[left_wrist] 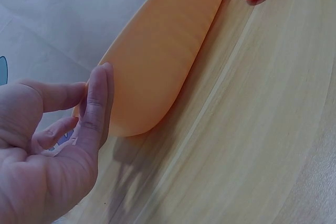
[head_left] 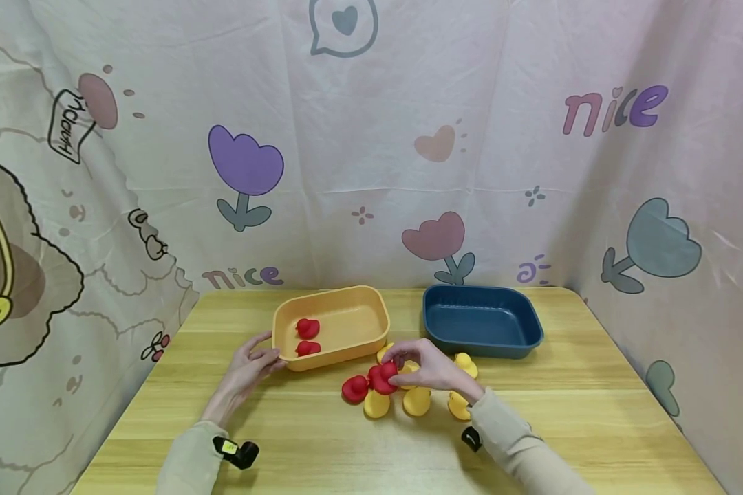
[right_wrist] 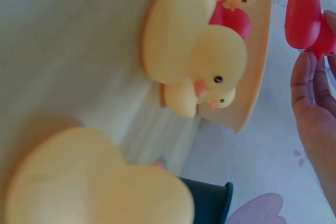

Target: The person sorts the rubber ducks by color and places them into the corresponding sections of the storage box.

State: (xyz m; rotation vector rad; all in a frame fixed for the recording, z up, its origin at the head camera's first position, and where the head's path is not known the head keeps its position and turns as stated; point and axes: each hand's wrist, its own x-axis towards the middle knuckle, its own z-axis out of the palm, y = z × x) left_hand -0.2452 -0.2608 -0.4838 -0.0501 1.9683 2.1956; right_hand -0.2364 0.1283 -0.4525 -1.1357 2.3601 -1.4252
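Observation:
My left hand (head_left: 250, 368) grips the left end of an orange-yellow tray (head_left: 340, 359), its fingers lying against the outer wall (left_wrist: 152, 61). Two red rubber ducks (head_left: 307, 328) sit inside that tray. With thumb and fingertips, my right hand (head_left: 430, 364) pinches a red rubber duck (right_wrist: 303, 14) just above the table. Another red duck (head_left: 355, 389) lies to its left on the wood. Around and beneath the right hand stand several yellow rubber ducks (head_left: 417, 401), some partly hidden by the hand.
A dark blue tray (head_left: 483, 349) stands at the back right of the wooden table (head_left: 297, 440). One yellow duck (head_left: 466, 364) is close to its front wall, another (head_left: 459, 406) beside the right wrist. A printed cloth (head_left: 347, 165) hangs behind the table.

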